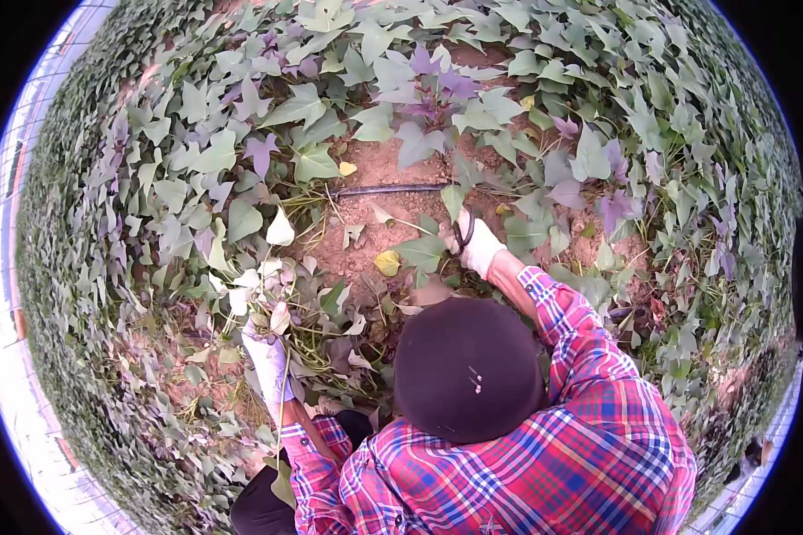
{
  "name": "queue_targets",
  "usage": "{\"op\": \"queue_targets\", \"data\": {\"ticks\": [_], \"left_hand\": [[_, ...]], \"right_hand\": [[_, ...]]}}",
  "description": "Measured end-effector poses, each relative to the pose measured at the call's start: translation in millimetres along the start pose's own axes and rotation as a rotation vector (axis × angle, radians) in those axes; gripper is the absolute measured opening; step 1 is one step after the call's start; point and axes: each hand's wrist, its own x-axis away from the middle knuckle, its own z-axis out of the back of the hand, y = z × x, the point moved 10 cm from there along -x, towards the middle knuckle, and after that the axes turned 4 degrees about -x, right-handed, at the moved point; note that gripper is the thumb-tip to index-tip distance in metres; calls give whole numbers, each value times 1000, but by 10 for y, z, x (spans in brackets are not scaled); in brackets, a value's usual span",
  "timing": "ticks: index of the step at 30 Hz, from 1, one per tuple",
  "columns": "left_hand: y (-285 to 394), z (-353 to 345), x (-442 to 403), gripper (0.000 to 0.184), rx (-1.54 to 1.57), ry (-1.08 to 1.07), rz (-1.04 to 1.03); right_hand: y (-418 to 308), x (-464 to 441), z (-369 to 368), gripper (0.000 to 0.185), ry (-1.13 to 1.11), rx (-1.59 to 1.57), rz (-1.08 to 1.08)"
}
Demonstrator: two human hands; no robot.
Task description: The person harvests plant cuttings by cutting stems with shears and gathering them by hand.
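Note:
My left hand, in a white glove, is closed around a bunch of cut leafy vines with pale leaf undersides. Long stems trail from it down past the wrist. Farther forward and to the right, my right hand, also gloved, grips scissors by dark loop handles; their blades are hidden among leaves. A green leaf lies just left of that hand, and another upright leaf stands right above it.
Dense green and purple vines spread on all sides. A thin black irrigation hose crosses the reddish soil ahead. A dark hat and a plaid shirt fill the lower middle. A yellow leaf lies on the ground.

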Motion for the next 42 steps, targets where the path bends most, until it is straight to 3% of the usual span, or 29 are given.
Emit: {"op": "queue_targets", "data": {"ticks": [2,4,7,9,10,12,16,19,22,23,24,27,30,33,34,35,37,38,41,42], "left_hand": [[-51,25,-15,12,-17,-2,7],[-101,54,-42,19,-9,-24,-38],[-149,50,-31,17,17,-5,-6],[-110,47,-34,16,33,8,3],[-110,46,-26,16,18,12,25],[-116,32,-22,16,0,12,48],[-4,-75,6,17,-1,-42,-12],[-43,-62,-21,16,-3,-26,-17],[-146,-45,-50,15,37,-19,40],[-125,-107,-59,13,64,-38,42],[-165,-131,-76,12,54,-43,48],[-204,-169,-86,12,38,-44,49],[-203,-232,-68,14,8,-62,45],[-195,-272,-44,16,-23,-65,36],[-199,-282,-39,16,-32,-65,39],[-202,-294,-38,17,-42,-69,42],[-182,-302,-70,17,-28,-72,54],[-179,-302,-82,16,-15,-72,67],[-322,-303,-115,16,27,-79,90],[-351,-319,-144,16,56,-90,91]], "right_hand": [[-233,184,99,51,109,520,226],[-68,48,262,49,168,362,199],[-68,287,54,42,61,558,165],[3,473,-22,43,-1,870,124],[-42,427,-46,43,5,1363,341],[40,556,-180,42,-92,1682,415],[40,561,-257,42,-84,1869,395],[-139,586,-329,41,-87,1753,349],[-211,641,-488,46,-181,1426,280],[-218,660,-609,41,-263,1523,427],[-206,623,-623,41,-270,1524,425],[-521,679,-892,36,-163,1589,931],[-639,408,-985,38,-31,1832,1048],[-618,189,-965,41,-34,1798,1233],[-594,145,-914,34,-73,1751,1254],[-539,123,-852,34,-75,1753,1250],[-463,-246,-259,31,80,1328,628],[-489,-175,-240,43,45,1154,617],[-593,-50,-250,40,156,1175,458],[-480,-83,-455,38,-18,1779,1000]]}}
